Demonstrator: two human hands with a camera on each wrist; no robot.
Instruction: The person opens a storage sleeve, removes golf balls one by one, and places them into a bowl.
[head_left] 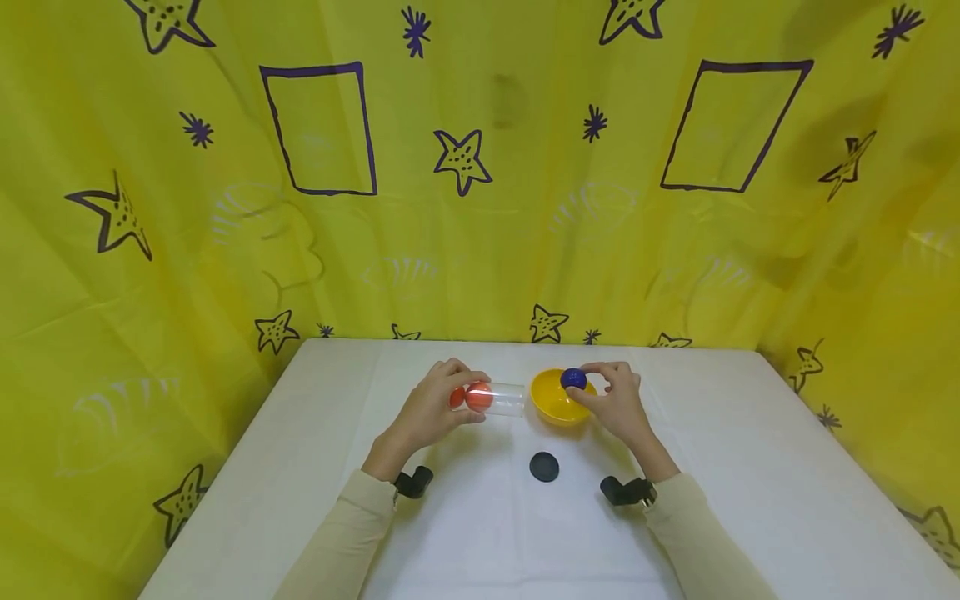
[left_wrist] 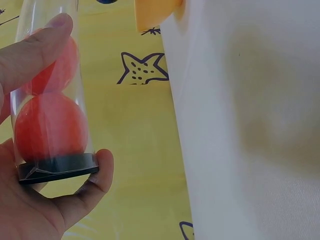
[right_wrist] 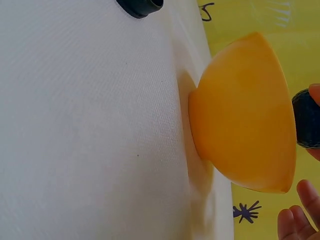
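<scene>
My left hand (head_left: 429, 410) grips a clear plastic tube (head_left: 508, 399) that lies roughly level above the table, its free end towards the bowl. Inside it are two orange-red balls (left_wrist: 51, 127), one against the other. A black cap (left_wrist: 60, 169) closes the end near my palm, with a finger touching it in the left wrist view. Between thumb and fingers, my right hand (head_left: 622, 407) pinches a dark blue ball (head_left: 573, 379) over the yellow bowl (head_left: 553, 405). The right wrist view shows the ball just beyond the bowl's rim, with most of that hand cut off.
A round black cap (head_left: 544, 467) rests on the white-covered table (head_left: 480, 533), nearer me than the bowl. Yellow curtains (head_left: 465, 250) with dark stars hang behind the table and on both sides. Each wrist wears a small black camera mount (head_left: 628, 492).
</scene>
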